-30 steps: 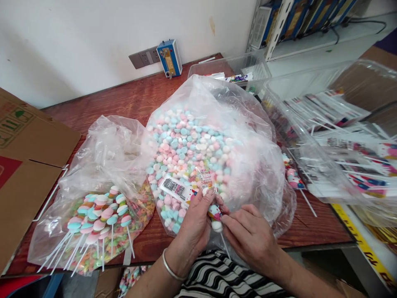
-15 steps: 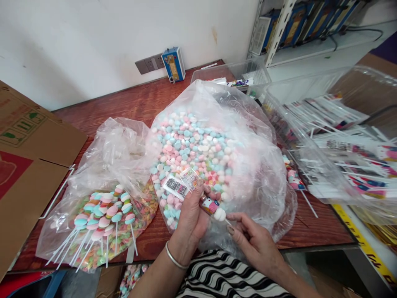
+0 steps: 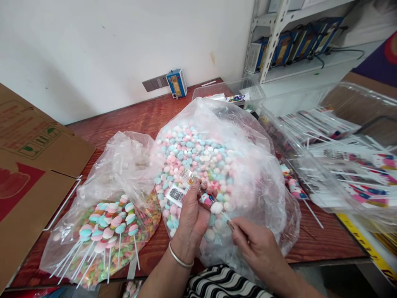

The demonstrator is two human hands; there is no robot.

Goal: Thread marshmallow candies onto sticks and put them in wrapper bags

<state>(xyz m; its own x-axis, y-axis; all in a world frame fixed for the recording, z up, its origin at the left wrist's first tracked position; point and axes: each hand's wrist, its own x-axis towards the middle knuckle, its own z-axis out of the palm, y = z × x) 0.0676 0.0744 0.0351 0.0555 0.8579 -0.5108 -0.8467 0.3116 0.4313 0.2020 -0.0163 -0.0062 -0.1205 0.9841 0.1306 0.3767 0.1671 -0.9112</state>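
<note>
My left hand (image 3: 194, 215) is closed around a small clear wrapper (image 3: 206, 199) with a colourful cartoon print, over the large bag. A white marshmallow (image 3: 216, 207) on a stick pokes out of the wrapper's lower end. The thumb and fingers of my right hand (image 3: 256, 244) pinch the white stick (image 3: 226, 215) near its free end. By my left fingertips a clear printed end (image 3: 186, 176) stands up. Below it, a white printed packet (image 3: 176, 194) lies over the large clear bag (image 3: 260, 186) of pastel marshmallows (image 3: 189, 151).
On the left, several marshmallow sticks (image 3: 108, 221) lie on a clear bag (image 3: 124, 153) of ring-shaped sweets beside a cardboard box (image 3: 37, 178). A clear bin (image 3: 313, 161) of wrapped sticks stands right. A blue device (image 3: 176, 83) sits by the wall, near a shelf (image 3: 269, 41).
My right hand has moved slightly right and down along the stick, away from the marshmallow. The left hand keeps its hold on the wrapper. The camera view has tilted up a little.
</note>
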